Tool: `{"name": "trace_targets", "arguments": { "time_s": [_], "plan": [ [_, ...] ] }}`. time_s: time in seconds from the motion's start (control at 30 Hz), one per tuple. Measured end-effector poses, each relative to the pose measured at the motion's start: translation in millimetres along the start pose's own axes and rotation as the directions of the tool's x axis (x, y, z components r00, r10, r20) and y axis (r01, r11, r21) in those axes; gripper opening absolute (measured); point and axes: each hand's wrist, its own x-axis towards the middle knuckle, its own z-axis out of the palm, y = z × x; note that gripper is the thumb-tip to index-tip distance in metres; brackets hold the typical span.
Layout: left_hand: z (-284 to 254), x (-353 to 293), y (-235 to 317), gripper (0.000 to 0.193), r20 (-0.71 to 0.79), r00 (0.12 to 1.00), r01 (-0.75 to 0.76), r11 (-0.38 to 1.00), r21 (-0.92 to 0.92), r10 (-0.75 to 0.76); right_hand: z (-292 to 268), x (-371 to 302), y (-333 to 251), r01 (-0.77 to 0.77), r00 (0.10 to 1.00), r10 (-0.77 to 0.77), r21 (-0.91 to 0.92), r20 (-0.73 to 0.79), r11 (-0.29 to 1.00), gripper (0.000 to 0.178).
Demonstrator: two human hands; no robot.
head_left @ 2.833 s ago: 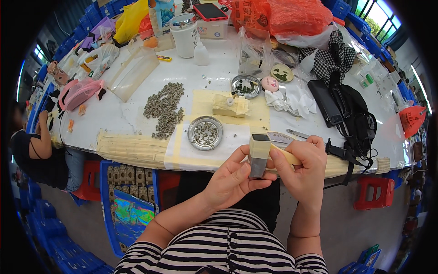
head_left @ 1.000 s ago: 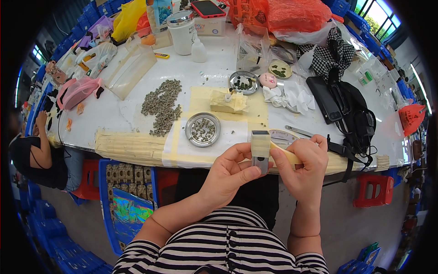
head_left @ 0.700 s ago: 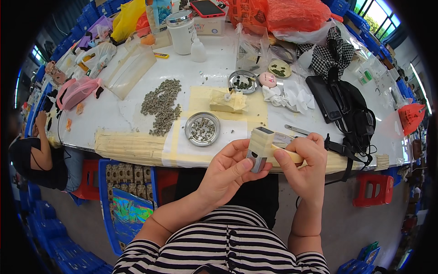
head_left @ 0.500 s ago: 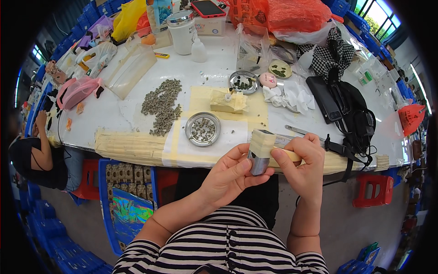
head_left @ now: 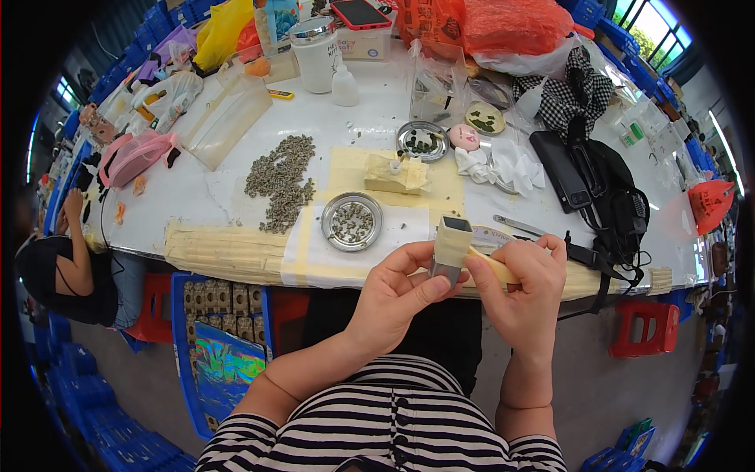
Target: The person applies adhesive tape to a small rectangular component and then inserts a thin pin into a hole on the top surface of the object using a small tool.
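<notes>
Tape [head_left: 452,245] covered the upper part of the grey tube [head_left: 446,271] in the left hand's [head_left: 397,295] grip; its lower part was bare. The right hand [head_left: 523,287] pinched a cream band [head_left: 502,271] beside it. Whether wrapping remained was unclear.

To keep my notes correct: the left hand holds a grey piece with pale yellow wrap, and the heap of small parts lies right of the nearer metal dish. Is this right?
Not quite: the heap of small parts lies left of the nearer metal dish, as the head view shows. The left hand does hold the grey piece.
</notes>
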Motion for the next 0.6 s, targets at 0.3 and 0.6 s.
{"name": "trace_targets", "arguments": {
  "time_s": [0.3, 0.6],
  "plan": [
    [-5, -2, -4, 0.036, 0.089, 0.989, 0.138, 0.939, -0.314, -0.116, -1, -3, 14, -0.035, 0.999, 0.03, 0.118, 0.038, 0.992, 0.031],
    [-13, 3, -12, 0.044, 0.266, 0.96, 0.195, 0.882, -0.429, -0.083, 5, -3, 15, -0.063, 0.997, 0.056, 0.147, 0.046, 0.987, 0.031]
  ]
}}
